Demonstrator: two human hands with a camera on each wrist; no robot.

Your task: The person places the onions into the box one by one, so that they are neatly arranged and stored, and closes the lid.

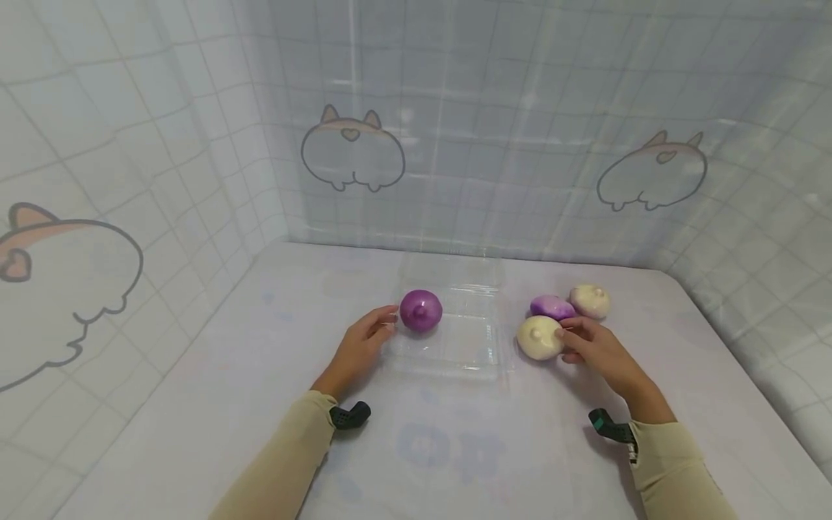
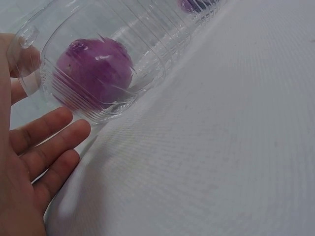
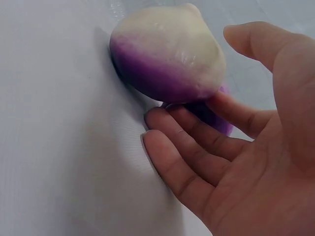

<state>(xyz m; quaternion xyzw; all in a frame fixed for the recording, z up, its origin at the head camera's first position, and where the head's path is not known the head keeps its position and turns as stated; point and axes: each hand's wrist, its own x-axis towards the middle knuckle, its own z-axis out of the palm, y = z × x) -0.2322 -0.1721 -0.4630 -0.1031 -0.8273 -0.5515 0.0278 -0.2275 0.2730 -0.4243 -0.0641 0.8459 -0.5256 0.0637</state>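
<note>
A clear plastic box (image 1: 463, 343) lies open on the table, with a purple onion (image 1: 421, 311) in its left part. My left hand (image 1: 365, 341) is at the box's left edge. In the left wrist view its thumb and index finger show through the clear rim, while the other fingers (image 2: 56, 147) stretch out loosely beside the wall. My right hand (image 1: 599, 354) reaches to a cream onion with a purple side (image 1: 539, 338). Index fingertip overlaps its underside in the right wrist view; the thumb (image 3: 246, 42) stands apart from it.
Behind the cream onion lie a purple onion (image 1: 552, 307) and another pale onion (image 1: 590, 301), close together. White tiled-pattern sheets with cartoon drawings (image 1: 353, 152) wall the table at the back and sides. The white tabletop (image 1: 390, 440) extends in front of the box.
</note>
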